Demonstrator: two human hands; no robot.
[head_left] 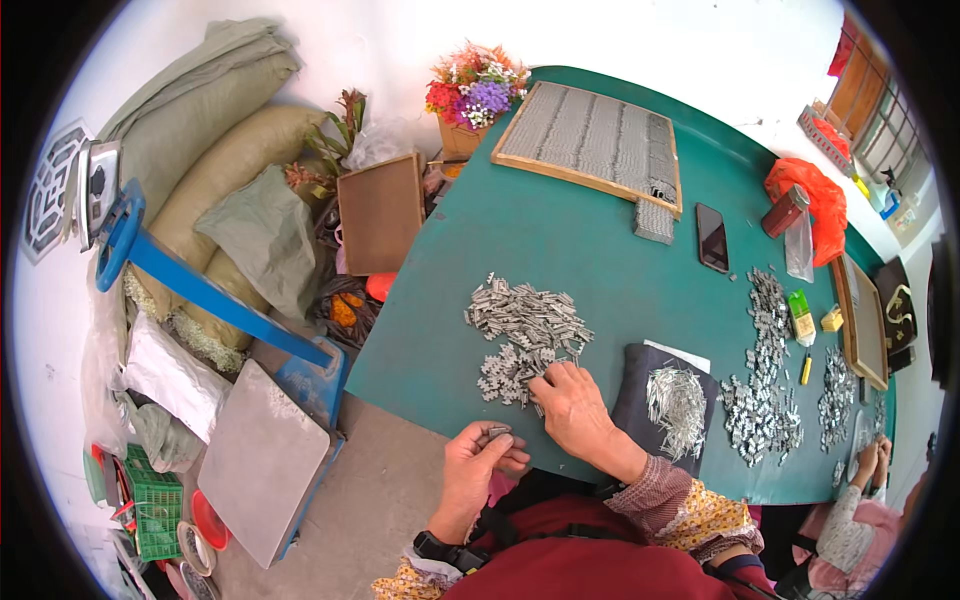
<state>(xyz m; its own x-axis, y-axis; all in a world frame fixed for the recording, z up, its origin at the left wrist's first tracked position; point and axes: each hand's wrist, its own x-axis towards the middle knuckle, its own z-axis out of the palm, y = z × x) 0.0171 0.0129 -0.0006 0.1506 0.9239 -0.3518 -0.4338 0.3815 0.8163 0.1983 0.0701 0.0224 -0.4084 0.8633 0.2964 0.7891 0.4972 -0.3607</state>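
My left hand is at the table's near edge, its thumb and fingers closed around a small grey metal piece. Over the lower pile, my right hand has its fingertips pinched together; they hide whatever lies between them. That pile of toothed grey pieces touches a larger heap of narrow grey metal pieces just beyond it. Right of my right hand, thin silvery pins lie heaped on a dark folded cloth.
The green table bears a wooden-framed tray of grey rows, a phone, more metal piles and a red bag. A person's hands work at far right. A blue platform scale stands left.
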